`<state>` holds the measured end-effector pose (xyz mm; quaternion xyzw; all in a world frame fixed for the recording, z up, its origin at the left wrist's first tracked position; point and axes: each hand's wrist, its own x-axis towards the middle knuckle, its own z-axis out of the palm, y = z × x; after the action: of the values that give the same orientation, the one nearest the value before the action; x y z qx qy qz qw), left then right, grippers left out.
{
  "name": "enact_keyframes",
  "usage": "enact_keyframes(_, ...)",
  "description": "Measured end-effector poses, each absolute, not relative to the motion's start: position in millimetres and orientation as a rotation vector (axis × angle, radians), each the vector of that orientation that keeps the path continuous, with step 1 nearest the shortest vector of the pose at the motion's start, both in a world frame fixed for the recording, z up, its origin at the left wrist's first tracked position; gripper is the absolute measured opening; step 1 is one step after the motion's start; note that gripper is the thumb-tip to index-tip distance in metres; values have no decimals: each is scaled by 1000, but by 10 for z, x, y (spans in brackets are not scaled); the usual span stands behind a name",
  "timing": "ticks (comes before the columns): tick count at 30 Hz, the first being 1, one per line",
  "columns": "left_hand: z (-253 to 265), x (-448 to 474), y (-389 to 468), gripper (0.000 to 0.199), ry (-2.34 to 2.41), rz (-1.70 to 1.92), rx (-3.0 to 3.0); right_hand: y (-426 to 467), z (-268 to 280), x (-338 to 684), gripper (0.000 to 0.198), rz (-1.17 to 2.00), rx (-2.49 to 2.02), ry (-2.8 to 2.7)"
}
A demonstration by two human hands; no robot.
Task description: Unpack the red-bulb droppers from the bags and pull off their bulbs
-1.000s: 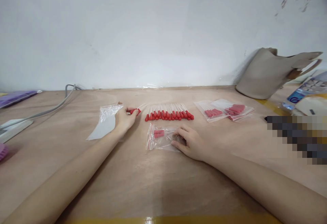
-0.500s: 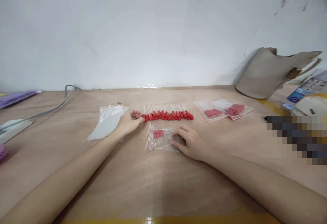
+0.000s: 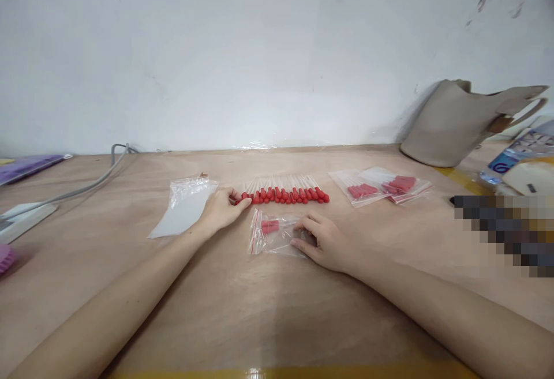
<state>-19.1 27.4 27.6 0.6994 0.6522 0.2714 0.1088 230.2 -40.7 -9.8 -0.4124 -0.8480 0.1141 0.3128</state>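
Observation:
A row of pale thin sticks with red heads (image 3: 283, 195) lies side by side on the table, heads toward me. At its left end my left hand (image 3: 223, 209) has its thumb and curled fingers closed around the red heads of the outermost sticks. Just in front of the row lies a clear zip bag (image 3: 277, 240) with a few red pieces (image 3: 270, 226) inside, its red-striped zip edge on the left. My right hand (image 3: 322, 240) grips the bag's right end between thumb and bent fingers; that end is partly hidden.
White, empty-looking plastic bags (image 3: 182, 206) lie beyond my left wrist. Two clear bags with red pieces (image 3: 362, 190) lie right of the row. A beige bag (image 3: 445, 128) leans against the wall (image 3: 259, 56). A grey cable (image 3: 86, 187) runs across the left side.
My left hand has shifted slightly right, its thumb now over the red heads at the row's left end. My right hand and the zip bag stay put.

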Motion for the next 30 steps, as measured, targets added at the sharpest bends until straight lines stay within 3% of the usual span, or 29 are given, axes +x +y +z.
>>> enact_keyframes(5,254,-170,294,22,1962,851,1979,-410,-100,2312,11,312,-1082,-2237)
enact_keyframes(15,178,-101,275,29,2039,891,2072,-398,-110,2300,13,292,-1073,-2232)
enact_keyframes(19,212,-113,195,19,1995,1037,2149,-402,-100,2307,12,309,-1064,-2234)
enact_keyframes(24,183,-146,-153,6,1581,1330,2435,-404,-77,2328,13,334,-1066,-2260)
enact_keyframes(30,74,-117,-374,17,1218,1033,2387,-409,-73,2337,23,358,-1083,-2231)
